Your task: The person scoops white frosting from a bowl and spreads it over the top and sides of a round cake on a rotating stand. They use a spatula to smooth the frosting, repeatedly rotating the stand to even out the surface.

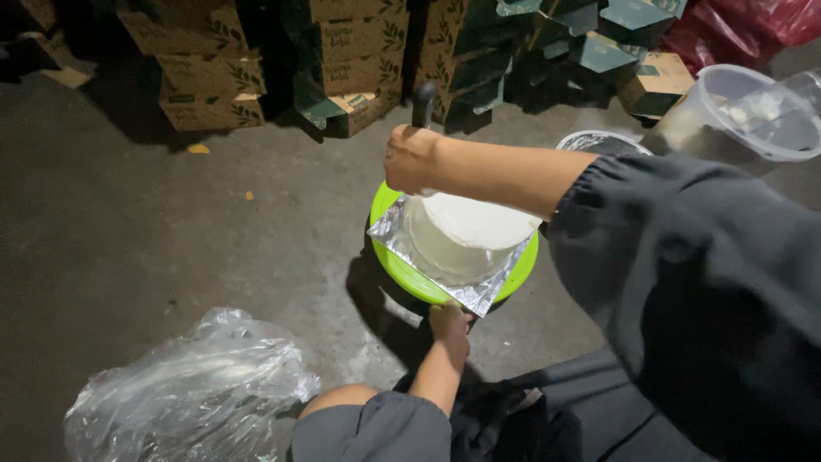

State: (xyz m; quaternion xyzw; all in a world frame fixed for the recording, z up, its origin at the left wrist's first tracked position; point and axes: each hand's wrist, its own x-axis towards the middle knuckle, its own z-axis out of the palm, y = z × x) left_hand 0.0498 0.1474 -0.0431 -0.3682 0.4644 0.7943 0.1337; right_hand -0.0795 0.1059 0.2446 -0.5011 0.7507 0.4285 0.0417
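The dark grey sleeve (684, 282) of the right arm fills the near corner; its right hand (412, 158) is closed around a dark tool handle (424, 103) held upright over one round white frosted cake (466, 235). The cake sits on a square silver foil board (479, 295) atop a lime-green round stand (402, 274) on the concrete floor (171, 222). The left hand (449, 323) pinches the board's near corner, fingers curled shut on it. If that grip slips, I judge the board may slide and smear the frosting. I count one crumpled clear plastic bag (188, 393), two clear tubs (753, 111), and stacked cardboard boxes (205, 77).
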